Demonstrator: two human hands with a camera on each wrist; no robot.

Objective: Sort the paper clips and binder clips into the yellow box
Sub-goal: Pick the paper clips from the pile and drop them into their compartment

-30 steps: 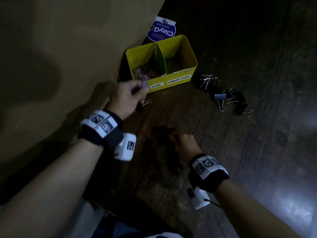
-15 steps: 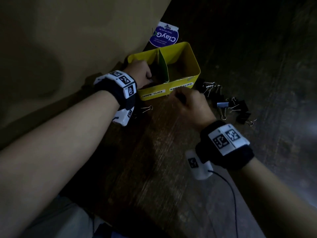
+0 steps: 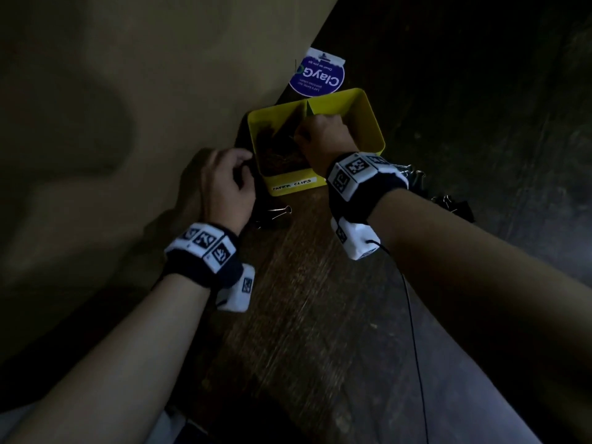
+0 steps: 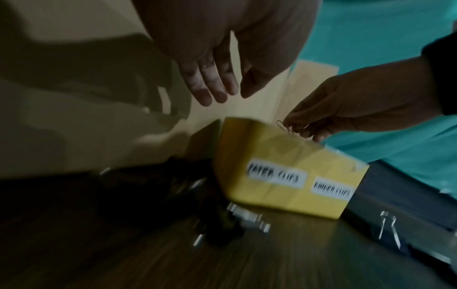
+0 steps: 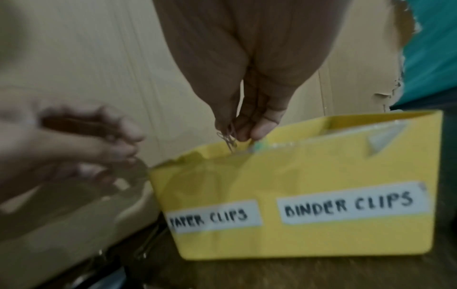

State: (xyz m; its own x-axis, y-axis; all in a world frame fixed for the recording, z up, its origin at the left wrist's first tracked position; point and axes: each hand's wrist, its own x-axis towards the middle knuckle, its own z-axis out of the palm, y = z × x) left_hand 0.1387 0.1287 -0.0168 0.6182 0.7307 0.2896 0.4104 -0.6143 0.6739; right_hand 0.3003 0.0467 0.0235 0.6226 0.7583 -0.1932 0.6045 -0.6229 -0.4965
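A: What differs from half a second ago?

B: The hands have traded places. The right hand (image 3: 323, 136), which was down on the tabletop (image 3: 307, 283) in front of the yellow box (image 3: 373, 123), is now raised over the box's left compartment, the one labelled for paper clips (image 5: 228, 139). Its thumb and fingertips pinch a small bunch of those clips just above the box's rim.

A: And the other?

B: The left hand (image 3: 226, 184), which was reaching into that same compartment, has come out and now sits beside the box's left wall, fingers loosely curled; I see nothing in it.

A: The box itself?

B: It has stayed against the cardboard wall (image 3: 128, 107) at the tabletop's far left edge, with loose paper clips heaped in its left half.

A: The binder clips?

B: One binder clip (image 3: 275, 214) lies on the tabletop just in front of the box's near left corner. More binder clips (image 3: 455, 203) lie to the box's right, partly hidden behind the right wrist.
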